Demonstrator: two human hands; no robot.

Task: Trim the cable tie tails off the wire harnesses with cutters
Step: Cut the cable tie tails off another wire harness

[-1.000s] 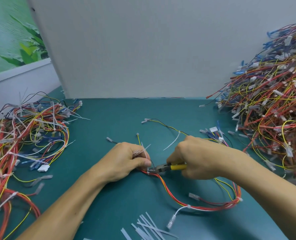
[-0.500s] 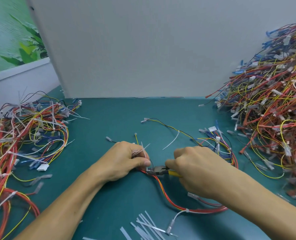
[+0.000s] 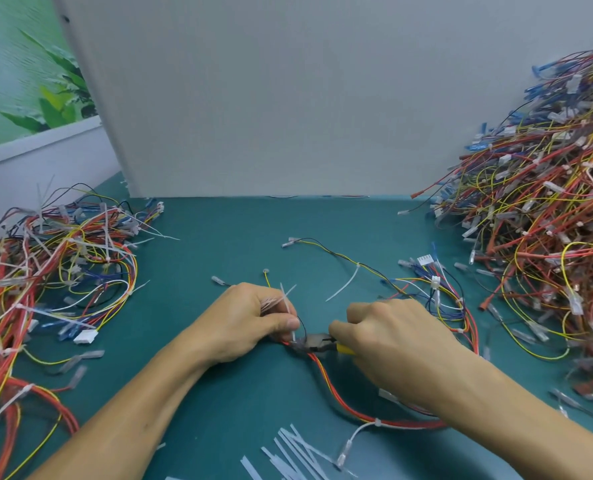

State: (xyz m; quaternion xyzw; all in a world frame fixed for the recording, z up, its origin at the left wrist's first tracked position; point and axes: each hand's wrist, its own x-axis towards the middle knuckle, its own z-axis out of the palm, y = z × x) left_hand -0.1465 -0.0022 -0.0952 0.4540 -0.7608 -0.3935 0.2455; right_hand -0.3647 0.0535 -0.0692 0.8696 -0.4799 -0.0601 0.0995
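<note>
At the far left of the teal worktop (image 3: 218,244) lies a loose heap of harnesses (image 3: 56,271), red, yellow, blue and white wires with long uncut tie tails sticking out of it. A white connector (image 3: 85,336) rests at its near edge.

Right of that heap, the left hand (image 3: 250,323) lies knuckles-up on the worktop. Its fingers are curled, with thumb and forefinger pinching the wire harness (image 3: 326,375) where the red and yellow wires bunch. A few pale cable tie tails (image 3: 286,299) poke up from between its fingers.

Just beside the thumb, the dark nose of the cutters (image 3: 314,342) sits against the harness, at the base of one upright tail. Whether the blades are closed on it cannot be told.

The right hand (image 3: 392,337) is wrapped round the cutters' yellow handle, hiding most of it. The harness loops under this wrist and back along the near edge. In front of it, a scatter of cut tails (image 3: 295,452) lies flat.

Behind both hands stands a grey board (image 3: 270,98). At the far right a large tangled pile of harnesses (image 3: 547,220) rises against it.
</note>
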